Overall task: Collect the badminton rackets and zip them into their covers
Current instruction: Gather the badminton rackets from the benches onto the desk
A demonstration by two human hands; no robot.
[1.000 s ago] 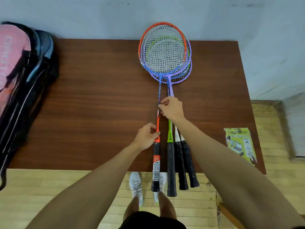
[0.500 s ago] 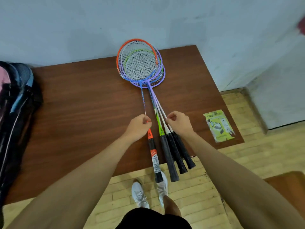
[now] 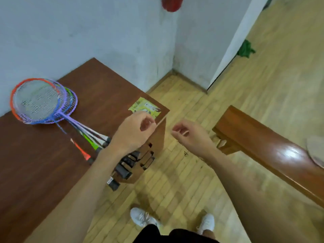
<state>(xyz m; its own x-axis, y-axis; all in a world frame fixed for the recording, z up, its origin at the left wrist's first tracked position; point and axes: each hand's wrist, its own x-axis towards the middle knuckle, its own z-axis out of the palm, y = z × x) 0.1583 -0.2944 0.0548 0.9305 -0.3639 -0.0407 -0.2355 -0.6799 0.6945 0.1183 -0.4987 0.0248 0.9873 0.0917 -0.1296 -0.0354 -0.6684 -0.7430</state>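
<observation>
Rackets (image 3: 42,100) stacked on the table (image 3: 43,163), long axis running from heads at its far side to grips (image 3: 122,171) jutting off its near edge. Left hand (image 3: 133,132) above its corner, nearer the grips; right hand (image 3: 191,135) off the table over floor (image 3: 175,190). Fingers of both loosely curled, pinching nothing.

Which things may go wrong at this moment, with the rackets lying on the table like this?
1. The black handles of the stacked rackets overhang the table edge; a bump might tip them to the floor.
2. The wooden bench stands close on the right; turning that way, the person might knock into it.
</observation>
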